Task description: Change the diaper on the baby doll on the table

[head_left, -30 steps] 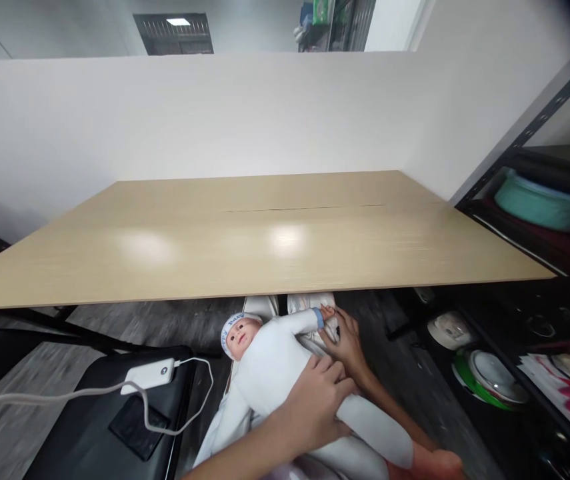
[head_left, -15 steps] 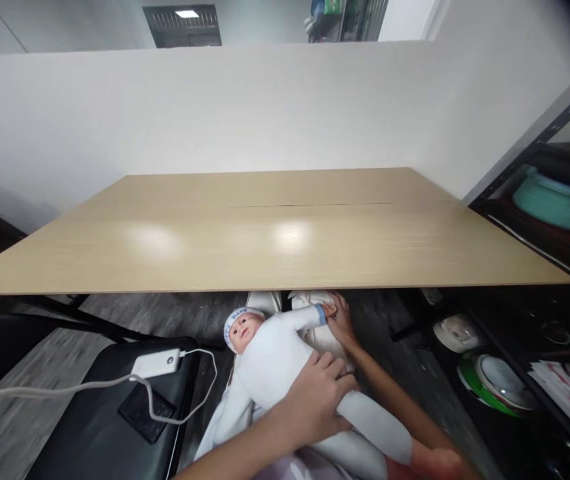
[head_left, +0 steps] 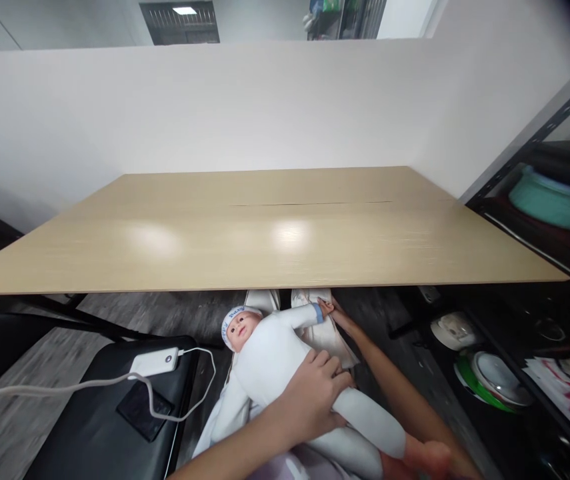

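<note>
A baby doll (head_left: 269, 357) in a white suit and a white cap lies below the table's near edge, head to the left. My left hand (head_left: 312, 400) is wrapped round the doll's belly and hip. My right hand (head_left: 337, 312) reaches forward past the doll's raised arm with its blue cuff, and its fingers rest on a pale folded cloth (head_left: 325, 330) under the table edge. Whether those fingers grip the cloth is hidden. A bare doll foot (head_left: 427, 457) shows at the bottom right.
A wide light wooden table (head_left: 265, 233) fills the middle, with a white partition behind. At left stands a black chair (head_left: 95, 413) with a white power bank (head_left: 155, 362) and cable. A black shelf rack at right holds a teal basin (head_left: 557, 200) and bowls (head_left: 489, 380).
My right hand has stretched farther forward under the table edge beside the doll's cuff. My left hand stays on the doll's middle.
</note>
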`<state>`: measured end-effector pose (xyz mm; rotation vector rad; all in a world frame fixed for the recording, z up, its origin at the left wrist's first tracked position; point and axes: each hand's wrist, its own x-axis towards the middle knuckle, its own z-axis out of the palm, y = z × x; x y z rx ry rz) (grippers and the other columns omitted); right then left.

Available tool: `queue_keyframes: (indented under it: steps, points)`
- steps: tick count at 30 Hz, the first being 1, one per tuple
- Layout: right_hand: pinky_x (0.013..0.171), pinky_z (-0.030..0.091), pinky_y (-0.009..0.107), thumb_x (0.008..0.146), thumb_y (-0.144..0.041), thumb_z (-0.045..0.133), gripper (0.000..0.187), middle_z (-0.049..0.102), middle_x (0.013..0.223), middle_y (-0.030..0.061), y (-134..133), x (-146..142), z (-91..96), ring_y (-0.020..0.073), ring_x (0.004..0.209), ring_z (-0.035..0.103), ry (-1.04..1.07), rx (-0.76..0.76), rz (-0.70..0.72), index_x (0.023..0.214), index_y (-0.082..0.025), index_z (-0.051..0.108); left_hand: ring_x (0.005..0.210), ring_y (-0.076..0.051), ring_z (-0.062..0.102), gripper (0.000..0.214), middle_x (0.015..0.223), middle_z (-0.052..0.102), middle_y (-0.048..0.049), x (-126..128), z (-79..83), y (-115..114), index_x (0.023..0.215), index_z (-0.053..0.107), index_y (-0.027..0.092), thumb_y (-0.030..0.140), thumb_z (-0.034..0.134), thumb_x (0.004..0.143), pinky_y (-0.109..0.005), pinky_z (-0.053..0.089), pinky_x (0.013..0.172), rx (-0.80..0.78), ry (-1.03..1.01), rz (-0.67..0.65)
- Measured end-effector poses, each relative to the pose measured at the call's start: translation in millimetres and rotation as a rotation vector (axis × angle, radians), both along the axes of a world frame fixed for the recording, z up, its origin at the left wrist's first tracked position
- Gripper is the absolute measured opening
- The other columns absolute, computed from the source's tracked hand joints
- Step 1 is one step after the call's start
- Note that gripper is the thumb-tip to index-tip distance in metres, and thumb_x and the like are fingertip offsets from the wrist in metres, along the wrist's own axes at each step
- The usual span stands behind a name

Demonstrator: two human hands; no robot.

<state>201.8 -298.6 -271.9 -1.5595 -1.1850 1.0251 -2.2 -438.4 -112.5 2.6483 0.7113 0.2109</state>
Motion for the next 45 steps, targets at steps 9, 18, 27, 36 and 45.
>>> queue_keyframes:
  steps: [9,18,27,36,45]
  points:
    - [0.128,0.017,0.060,0.087,-0.059,0.060,0.084,0.034,0.167,0.0177,-51,14,-8.8,0.0391,0.157,0.025,-0.365,0.007,-0.059,0.158,-0.019,0.041,0.104,-0.026,0.055,0.050,0.110,0.062,-0.0039,-4,5.7,-3,0.119,0.059,0.022,0.047,0.082,0.082,-0.038,0.041,0.086,-0.005,-0.015,0.014]
    - [0.123,0.030,0.059,0.084,-0.058,0.068,0.096,0.028,0.171,0.0152,-82,20,-28.4,0.0398,0.155,0.031,-0.614,0.009,0.191,0.164,-0.028,0.026,0.104,-0.026,0.056,0.050,0.111,0.062,-0.0041,-5,4.3,-2,0.117,0.060,0.022,0.046,0.084,0.080,-0.039,0.041,0.088,-0.004,-0.025,0.020]
    - [0.126,0.030,0.056,0.090,-0.058,0.068,0.101,0.028,0.169,0.0175,-110,17,41.0,0.0357,0.155,0.030,-0.605,0.240,0.137,0.168,-0.024,0.014,0.106,-0.027,0.054,0.050,0.113,0.061,-0.0055,-6,7.9,-1,0.124,0.060,0.023,0.044,0.080,0.084,-0.039,0.042,0.091,-0.021,-0.029,0.009]
    - [0.122,0.035,0.049,0.092,-0.034,0.068,0.070,0.052,0.158,0.0101,-57,-35,107.6,0.0306,0.147,0.044,-0.714,0.523,0.655,0.158,-0.026,0.045,0.110,-0.028,0.053,0.049,0.115,0.061,-0.0061,-5,9.0,-1,0.129,0.063,0.027,0.045,0.079,0.085,-0.041,0.043,0.098,-0.052,-0.009,0.001]
    - [0.093,0.047,0.039,0.082,-0.018,0.062,0.029,0.075,0.109,0.0130,-18,-98,147.7,0.0282,0.101,0.068,-0.954,0.382,0.956,0.111,-0.016,0.066,0.108,-0.032,0.056,0.047,0.114,0.062,-0.0096,-13,24.9,-9,0.127,0.062,0.022,0.045,0.075,0.088,-0.045,0.048,0.095,0.037,0.061,0.055]
